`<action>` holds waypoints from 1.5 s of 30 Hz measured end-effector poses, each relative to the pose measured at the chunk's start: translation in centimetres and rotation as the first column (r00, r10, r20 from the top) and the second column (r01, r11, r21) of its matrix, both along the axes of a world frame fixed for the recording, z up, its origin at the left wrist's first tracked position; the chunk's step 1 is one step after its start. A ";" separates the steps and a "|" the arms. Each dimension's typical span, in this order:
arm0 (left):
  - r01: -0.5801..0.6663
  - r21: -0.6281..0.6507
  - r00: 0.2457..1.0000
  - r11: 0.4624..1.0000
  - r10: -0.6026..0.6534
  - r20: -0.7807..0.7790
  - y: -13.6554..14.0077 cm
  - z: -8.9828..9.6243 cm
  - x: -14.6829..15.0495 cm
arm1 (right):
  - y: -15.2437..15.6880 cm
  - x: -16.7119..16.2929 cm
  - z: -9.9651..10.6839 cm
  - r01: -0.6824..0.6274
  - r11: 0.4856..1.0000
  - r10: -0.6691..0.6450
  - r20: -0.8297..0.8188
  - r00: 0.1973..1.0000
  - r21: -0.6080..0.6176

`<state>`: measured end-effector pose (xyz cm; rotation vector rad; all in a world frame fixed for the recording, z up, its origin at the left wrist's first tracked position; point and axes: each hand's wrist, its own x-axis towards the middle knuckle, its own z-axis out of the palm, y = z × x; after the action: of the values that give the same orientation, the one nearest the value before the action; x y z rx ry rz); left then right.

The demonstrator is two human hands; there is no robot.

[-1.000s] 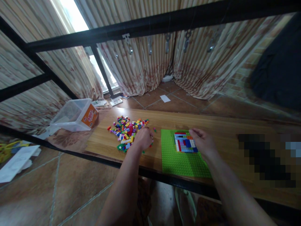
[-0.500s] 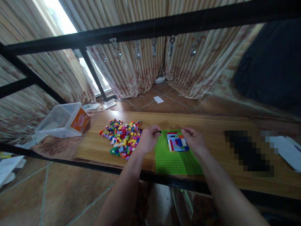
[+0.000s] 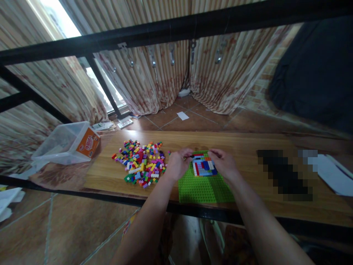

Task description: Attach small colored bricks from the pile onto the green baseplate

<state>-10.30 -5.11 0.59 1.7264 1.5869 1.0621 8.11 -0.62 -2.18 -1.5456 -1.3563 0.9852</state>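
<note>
My left hand [image 3: 178, 165] pinches a small black brick [image 3: 192, 156] at the upper left of the brick build [image 3: 204, 167]. The build is a low block of red, white, light blue and dark blue bricks on a green baseplate [image 3: 205, 191]. At the build's upper right corner is my right hand [image 3: 224, 164], its thumb and fingers drawn together. Whatever lies between those fingertips is hidden. Left of my left hand, a pile of loose coloured bricks [image 3: 142, 165] is spread over the wooden table [image 3: 104, 175].
A clear plastic bin [image 3: 64, 145] with an orange label stands at the far left. A blurred dark object [image 3: 285, 176] and white paper [image 3: 331, 173] lie on the right. A black metal bar [image 3: 138, 33] crosses above, in front of striped curtains [image 3: 160, 88].
My left hand has moved right with the black brick, from the baseplate's left edge to the build's upper left. My right hand stays at the build's right side. The view has shifted slightly.
</note>
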 end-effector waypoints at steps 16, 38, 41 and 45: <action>0.027 -0.004 0.994 1.000 -0.027 -0.110 -0.1 0.6 0.1 | 0.0 0.0 0.1 -0.011 1.000 0.011 0.045 0.999 0.005; -0.062 -0.086 0.991 0.994 0.051 -0.121 -0.1 -0.4 1.5 | -0.2 0.0 0.2 -0.066 0.997 0.056 0.186 0.981 0.045; -0.096 -0.113 0.995 0.989 0.092 -0.041 0.2 -0.8 1.7 | -0.3 0.0 0.1 -0.068 0.997 0.057 0.205 0.977 0.045; -0.123 -0.144 0.988 0.982 0.134 0.071 0.6 -1.2 1.9 | -0.5 -0.1 0.1 -0.069 0.996 0.054 0.262 0.963 0.047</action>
<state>-8.37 -4.50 -0.66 1.4882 1.6987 1.0416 8.05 -1.09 -2.09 -1.6419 -1.6092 0.7926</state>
